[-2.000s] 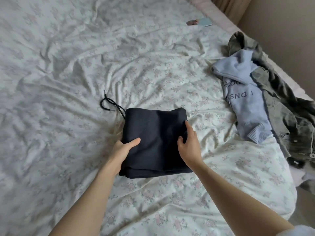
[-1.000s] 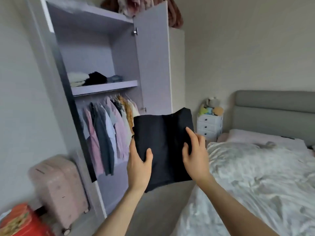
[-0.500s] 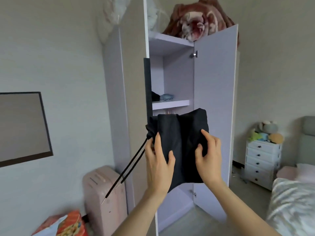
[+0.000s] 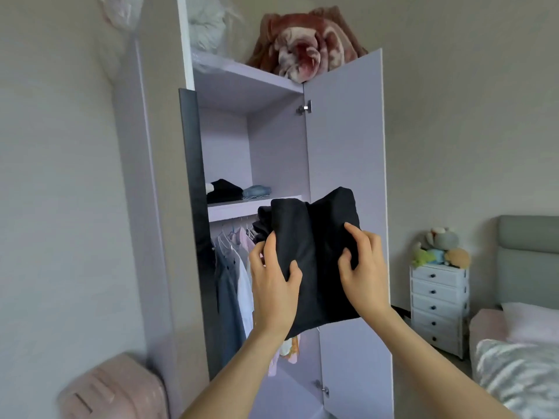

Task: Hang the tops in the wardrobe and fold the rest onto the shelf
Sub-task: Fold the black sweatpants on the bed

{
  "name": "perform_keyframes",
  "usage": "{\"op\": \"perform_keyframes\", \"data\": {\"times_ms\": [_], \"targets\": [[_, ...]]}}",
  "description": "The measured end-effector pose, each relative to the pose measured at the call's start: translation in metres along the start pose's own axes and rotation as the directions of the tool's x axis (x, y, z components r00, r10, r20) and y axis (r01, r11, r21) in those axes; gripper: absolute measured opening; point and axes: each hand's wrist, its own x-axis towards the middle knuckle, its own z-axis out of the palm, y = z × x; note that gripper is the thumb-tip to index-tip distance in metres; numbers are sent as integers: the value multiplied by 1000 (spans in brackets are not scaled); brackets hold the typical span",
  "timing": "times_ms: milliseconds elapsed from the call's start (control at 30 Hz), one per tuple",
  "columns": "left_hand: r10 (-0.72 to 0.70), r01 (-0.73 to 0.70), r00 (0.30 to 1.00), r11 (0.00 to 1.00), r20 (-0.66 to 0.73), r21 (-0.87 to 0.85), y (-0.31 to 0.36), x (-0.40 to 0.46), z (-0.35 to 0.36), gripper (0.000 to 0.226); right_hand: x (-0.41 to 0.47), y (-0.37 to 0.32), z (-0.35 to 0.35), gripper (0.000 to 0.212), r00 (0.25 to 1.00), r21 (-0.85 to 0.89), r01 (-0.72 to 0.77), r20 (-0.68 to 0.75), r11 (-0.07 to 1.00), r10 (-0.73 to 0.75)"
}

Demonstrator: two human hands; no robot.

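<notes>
Head view: left hand (image 4: 273, 293) and right hand (image 4: 364, 275) grip folded black garment (image 4: 314, 258) before wardrobe shelf (image 4: 239, 208).

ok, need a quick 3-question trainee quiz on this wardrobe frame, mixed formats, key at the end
1. True or false: both hands grip the folded black garment.
2. Multiple choice: what already lies on the shelf above the hanging rail? A) nothing B) a black folded pile and a light blue folded item C) a row of shoes
3. Short answer: what sits on top of the wardrobe, above its open right door?

Key
1. True: the left hand and right hand each pinch an edge of it.
2. B: black folded pile, light blue folded item.
3. A bundled reddish-brown blanket.
</notes>
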Motion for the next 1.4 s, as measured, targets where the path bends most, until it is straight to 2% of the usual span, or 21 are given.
{"op": "perform_keyframes", "data": {"times_ms": [133,233,367,567,800,900,1033,1167,1400], "targets": [[-26,28,999,997,33,-77,-19,70,68,57,57,57,35,44,1000,-39,-3,-7,999,3],[-16,17,1000,996,12,-86,-34,116,110,57,99,90,59,44,999,-58,-30,-38,998,27],[-17,14,999,995,-32,-102,-57,186,155,56,160,128,97,44,999,-56,17,-40,998,-19],[29,-44,997,972,-66,-230,-106,278,196,58,229,183,166,44,995,142,-51,-74,989,62],[-31,16,998,962,-50,-274,-189,398,216,55,316,236,275,45,995,319,-92,8,943,95],[-15,-3,997,976,-81,-217,-218,450,213,55,352,243,331,45,996,366,-87,66,927,67],[36,-55,985,993,-167,-107,-257,518,210,55,400,248,416,44,997,427,-46,74,903,16],[18,-30,975,998,-221,-53,-298,572,204,54,439,250,497,44,994,489,-11,99,872,-43],[37,24,949,982,-314,187,-386,670,184,52,484,250,666,45,973,620,-81,219,781,-72]]}}
